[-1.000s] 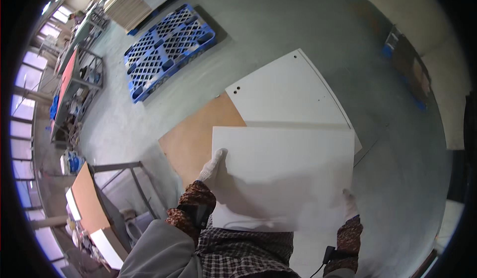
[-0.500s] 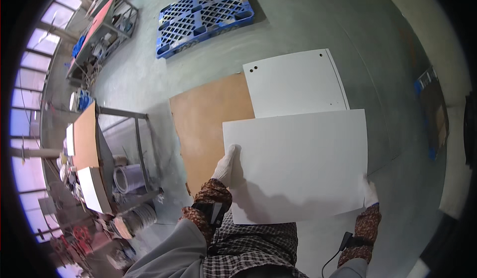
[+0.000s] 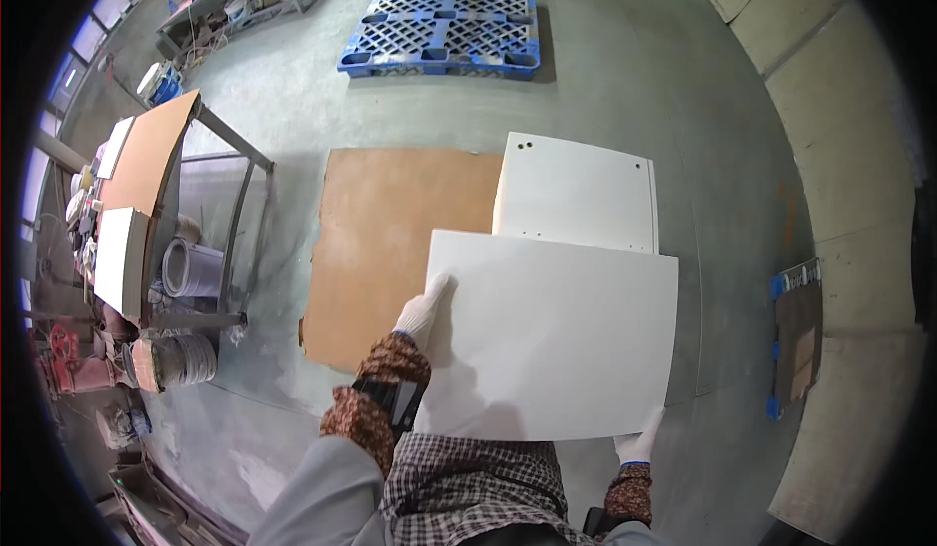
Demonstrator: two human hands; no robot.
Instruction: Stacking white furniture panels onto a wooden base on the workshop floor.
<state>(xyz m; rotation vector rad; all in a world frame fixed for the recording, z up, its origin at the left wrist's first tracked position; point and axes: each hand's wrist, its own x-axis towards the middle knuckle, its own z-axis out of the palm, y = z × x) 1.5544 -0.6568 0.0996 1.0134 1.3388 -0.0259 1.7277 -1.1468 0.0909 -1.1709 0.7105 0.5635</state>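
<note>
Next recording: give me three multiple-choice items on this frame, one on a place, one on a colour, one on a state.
1. Where does the brown board lie?
A. on the floor
B. on the pallet
C. on the metal table

2. What colour is the pallet?
A. red
B. blue
C. grey

3. How is the near white panel held?
A. one hand only
B. lying unheld
C. both hands, at its edges

Key: 1 A, it lies flat on the concrete; 2 B, plainly blue; 3 C, the left hand is at its left edge, the right hand at its near right corner.
</note>
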